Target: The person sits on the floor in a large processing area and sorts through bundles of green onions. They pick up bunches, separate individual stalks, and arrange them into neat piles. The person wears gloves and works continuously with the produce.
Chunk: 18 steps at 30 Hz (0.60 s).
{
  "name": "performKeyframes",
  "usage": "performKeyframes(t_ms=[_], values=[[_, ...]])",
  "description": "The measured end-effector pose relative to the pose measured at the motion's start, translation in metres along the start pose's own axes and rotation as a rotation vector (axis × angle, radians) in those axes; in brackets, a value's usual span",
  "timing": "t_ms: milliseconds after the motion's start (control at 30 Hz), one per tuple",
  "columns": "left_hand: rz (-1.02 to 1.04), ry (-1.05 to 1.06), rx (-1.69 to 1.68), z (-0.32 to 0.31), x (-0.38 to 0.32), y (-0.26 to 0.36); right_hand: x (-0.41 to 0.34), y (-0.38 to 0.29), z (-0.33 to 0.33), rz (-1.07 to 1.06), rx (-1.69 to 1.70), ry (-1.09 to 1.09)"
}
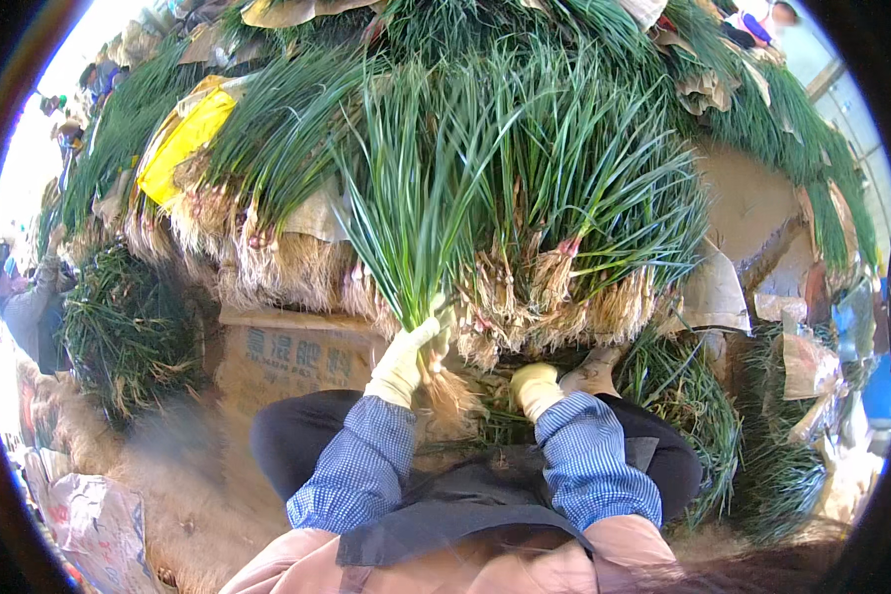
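Observation:
My left hand [408, 361], in a pale yellow glove, is closed around the base of a bunch of long green onion-like plants [416, 215]. Their leaves fan upward and pale roots hang below the fist. My right hand [536, 386], gloved the same way, is low at the edge of the pile beside my foot; its fingers are curled and partly hidden, so I cannot tell whether it holds anything. Just beyond both hands lies a large heap of the same plants [579, 163], with its stringy roots towards me.
Loose green leaves are heaped at left [134, 334] and right [683, 416]. A yellow packet [185, 145] lies among the bundles. A printed sack [297, 364] is left of my knee, and a crumpled plastic bag [96, 527] lies lower left. A person [30, 312] sits at far left.

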<state>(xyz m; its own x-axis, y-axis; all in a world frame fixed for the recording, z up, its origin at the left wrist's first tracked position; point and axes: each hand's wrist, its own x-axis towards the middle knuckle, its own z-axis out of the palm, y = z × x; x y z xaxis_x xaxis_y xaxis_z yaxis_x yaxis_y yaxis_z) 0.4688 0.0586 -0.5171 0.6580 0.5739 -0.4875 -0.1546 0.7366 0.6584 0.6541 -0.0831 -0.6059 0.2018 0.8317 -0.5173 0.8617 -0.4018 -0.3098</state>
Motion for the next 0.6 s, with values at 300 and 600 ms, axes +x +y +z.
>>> performKeyframes(t_ms=[300, 600], values=[[-0.066, -0.027, 0.093, 0.032, -0.007, 0.033, 0.059, -0.020, -0.140, 0.350, 0.686, 0.414], [-0.226, 0.080, 0.151, 0.037, -0.010, -0.004, -0.002, -0.061, -0.095, -0.114, 0.416, 0.488]])
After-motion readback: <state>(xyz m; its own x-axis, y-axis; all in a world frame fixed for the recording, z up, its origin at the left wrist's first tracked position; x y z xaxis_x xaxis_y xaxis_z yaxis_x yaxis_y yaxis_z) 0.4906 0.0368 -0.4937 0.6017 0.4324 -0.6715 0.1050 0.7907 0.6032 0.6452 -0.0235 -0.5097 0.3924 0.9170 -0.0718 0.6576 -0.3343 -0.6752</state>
